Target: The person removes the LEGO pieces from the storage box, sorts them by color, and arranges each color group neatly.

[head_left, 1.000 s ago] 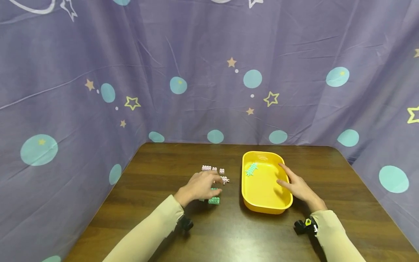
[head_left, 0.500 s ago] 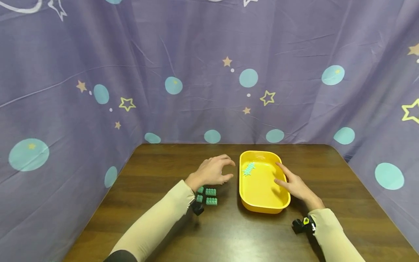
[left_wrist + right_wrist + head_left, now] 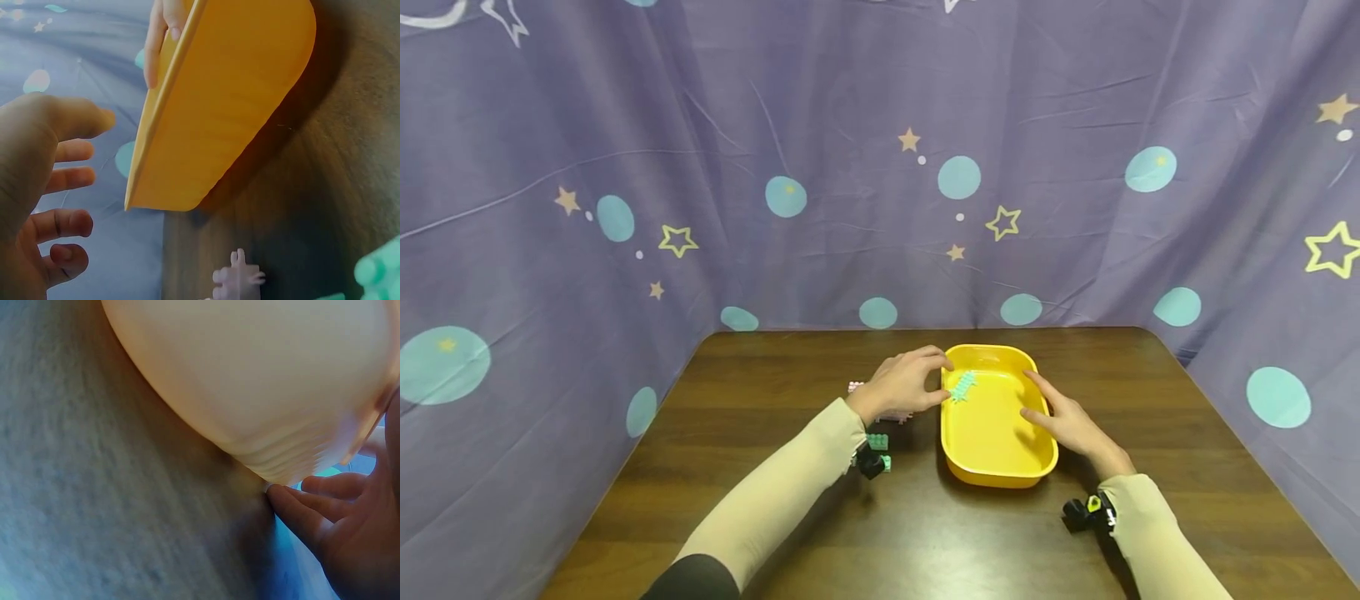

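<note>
A yellow tray [image 3: 1000, 450] stands on the table, a mint-green toy block with small prongs [image 3: 964, 386] lying in its left part. My left hand [image 3: 910, 381] hovers at the tray's left rim, thumb and fingers spread apart. The left wrist view shows nothing between its fingers. My right hand [image 3: 1070, 422] grips the tray's right wall, thumb over the inside; in the right wrist view its fingers [image 3: 300, 515] lie against the outside. Pale pink toy blocks [image 3: 895, 416] sit left of the tray, partly hidden by the left hand. Green toy bricks [image 3: 877, 442] lie nearer, partly behind the left wrist.
The brown wooden table [image 3: 917, 533] reaches back to a purple patterned curtain [image 3: 850, 125], which also hangs along both sides. A black wrist camera [image 3: 870, 461] on the left arm hangs low over the green bricks.
My left hand has moved right, from over the pink and green blocks to the tray's left rim. My right hand stays on the tray. The head view has turned slightly right.
</note>
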Demonstrator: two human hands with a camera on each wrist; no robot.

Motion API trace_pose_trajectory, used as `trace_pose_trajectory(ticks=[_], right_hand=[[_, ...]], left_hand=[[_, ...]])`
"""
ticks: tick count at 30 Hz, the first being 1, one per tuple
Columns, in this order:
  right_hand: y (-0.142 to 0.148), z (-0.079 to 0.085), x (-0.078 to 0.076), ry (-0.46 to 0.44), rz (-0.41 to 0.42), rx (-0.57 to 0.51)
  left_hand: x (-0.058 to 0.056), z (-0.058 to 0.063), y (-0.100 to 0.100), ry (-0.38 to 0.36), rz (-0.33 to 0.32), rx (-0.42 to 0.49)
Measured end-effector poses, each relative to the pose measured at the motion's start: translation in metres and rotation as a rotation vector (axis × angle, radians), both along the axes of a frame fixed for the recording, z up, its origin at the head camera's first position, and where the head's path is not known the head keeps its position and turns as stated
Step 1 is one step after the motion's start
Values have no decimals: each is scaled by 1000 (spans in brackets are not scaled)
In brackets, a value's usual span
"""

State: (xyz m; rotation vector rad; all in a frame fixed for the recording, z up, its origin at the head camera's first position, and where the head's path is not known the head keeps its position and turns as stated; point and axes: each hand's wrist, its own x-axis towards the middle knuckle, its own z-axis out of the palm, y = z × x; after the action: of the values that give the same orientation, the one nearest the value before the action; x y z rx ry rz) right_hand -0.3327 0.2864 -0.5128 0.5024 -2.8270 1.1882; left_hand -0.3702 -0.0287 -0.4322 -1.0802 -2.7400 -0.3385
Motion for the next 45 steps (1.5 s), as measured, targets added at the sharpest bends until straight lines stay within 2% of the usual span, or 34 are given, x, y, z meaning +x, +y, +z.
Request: trace_pose_trajectory(ticks=[9,13,22,29,38,45], right_hand=[[1,1,0,1,-5,-16],[0,1,-1,-4,0,-10],[1,7,-4,10,7,-9],[1,7,-4,23,4,-10],[0,5,-2,13,0,-18],[0,2,-2,20,-3,-13]], left_hand=[[-15,-3,19,-24,-10,-74],[-18,-6,22,-50,-11,-89],[-28,-6,29,-45,2,-141],[-34,-7,36,-87,29,-221],[-44,-6,49,-123,21,-339],[-50,-9,53,-169,33,-382]])
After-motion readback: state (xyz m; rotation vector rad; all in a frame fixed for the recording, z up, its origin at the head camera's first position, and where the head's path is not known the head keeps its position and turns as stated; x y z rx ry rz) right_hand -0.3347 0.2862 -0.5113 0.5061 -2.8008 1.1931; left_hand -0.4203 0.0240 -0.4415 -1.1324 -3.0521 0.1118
